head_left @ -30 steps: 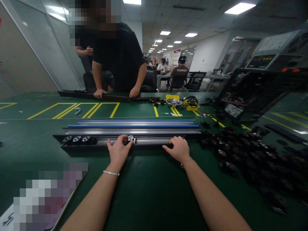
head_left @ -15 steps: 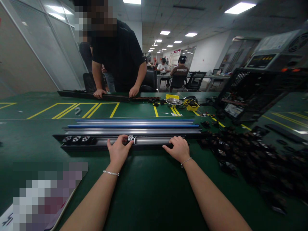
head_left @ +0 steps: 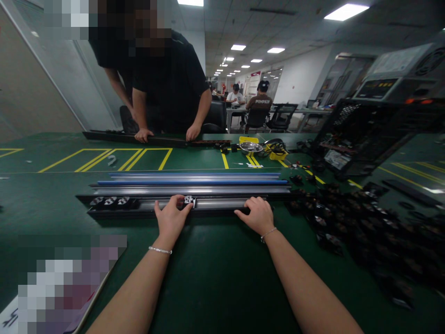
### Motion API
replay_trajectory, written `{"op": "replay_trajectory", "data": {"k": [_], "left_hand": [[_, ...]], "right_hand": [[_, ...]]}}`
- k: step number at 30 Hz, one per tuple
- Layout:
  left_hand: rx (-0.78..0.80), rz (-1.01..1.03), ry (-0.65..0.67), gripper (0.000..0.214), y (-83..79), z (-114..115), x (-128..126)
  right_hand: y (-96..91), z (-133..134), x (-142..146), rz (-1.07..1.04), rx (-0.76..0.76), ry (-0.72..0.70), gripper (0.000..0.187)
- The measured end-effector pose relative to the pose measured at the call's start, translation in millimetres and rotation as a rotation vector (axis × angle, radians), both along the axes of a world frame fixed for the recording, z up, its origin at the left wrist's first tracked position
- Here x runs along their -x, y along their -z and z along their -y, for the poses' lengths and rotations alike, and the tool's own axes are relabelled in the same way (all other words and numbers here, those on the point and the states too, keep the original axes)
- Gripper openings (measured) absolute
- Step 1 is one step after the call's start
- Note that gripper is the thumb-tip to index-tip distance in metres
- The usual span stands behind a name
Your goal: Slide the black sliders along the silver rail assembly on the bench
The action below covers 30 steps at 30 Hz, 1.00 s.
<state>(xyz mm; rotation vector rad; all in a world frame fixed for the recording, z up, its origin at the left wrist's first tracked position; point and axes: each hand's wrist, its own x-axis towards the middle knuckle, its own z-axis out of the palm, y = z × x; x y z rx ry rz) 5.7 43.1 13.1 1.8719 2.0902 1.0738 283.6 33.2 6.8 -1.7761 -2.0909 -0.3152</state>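
A long black rail (head_left: 215, 205) lies across the green table in front of me. My left hand (head_left: 171, 218) pinches a small black-and-silver clip (head_left: 189, 200) on the rail between thumb and fingers. My right hand (head_left: 256, 214) rests on the rail's near edge further right, fingers curled over it. Three more clips (head_left: 110, 201) sit in the rail at its left end. Behind it lie silver and blue-edged rails (head_left: 194, 183), side by side.
A heap of small black parts (head_left: 351, 222) covers the table to my right, with a black crate (head_left: 365, 134) behind it. Across the table a person in black (head_left: 167, 83) leans both hands on another long rail (head_left: 153, 139). A metal bowl (head_left: 251, 147) and yellow box stand beyond.
My hands and the rail have stayed put. A second person behind the one in black has shifted position.
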Motion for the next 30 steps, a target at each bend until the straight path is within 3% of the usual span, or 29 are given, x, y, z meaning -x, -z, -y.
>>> {"op": "replay_trajectory", "data": {"k": [15,30], "left_hand": [[-0.008,-0.002,0.004,0.028,2.9,-1.7,0.9],[-0.001,-0.003,0.034,0.027,-4.1,2.6,-3.1]], "right_hand": [[-0.3,0.1,0.3,-0.004,-0.008,-0.003,0.038],[-1.6,1.1,1.4,0.0,0.011,0.001,0.039]]}}
